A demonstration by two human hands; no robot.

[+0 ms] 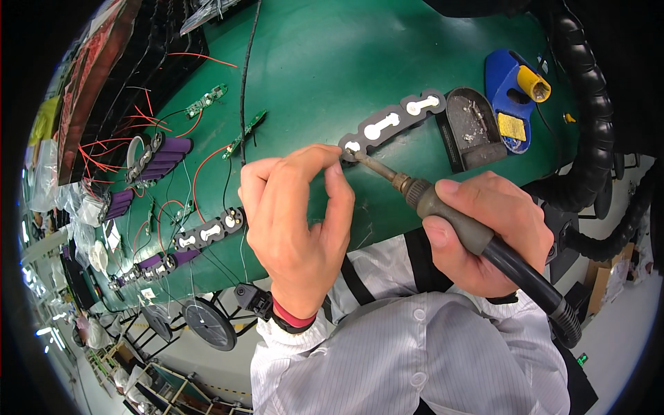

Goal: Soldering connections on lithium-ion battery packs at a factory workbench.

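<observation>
Left hand [301, 232] raised from the lower edge, back toward the camera, wrist bent slightly, thumb and forefinger pinched together at the upper right, remaining fingers [259, 181] curled inward. Right hand [484, 232] entering from the lower right, closed in a full wrap, thumb laid along the top and pointing toward the left hand. Both forearms in white striped sleeves, hands near each other but apart.

White pinstriped sleeves [387, 346] with snap buttons, black trim, and a red-black wristband [294, 319].
</observation>
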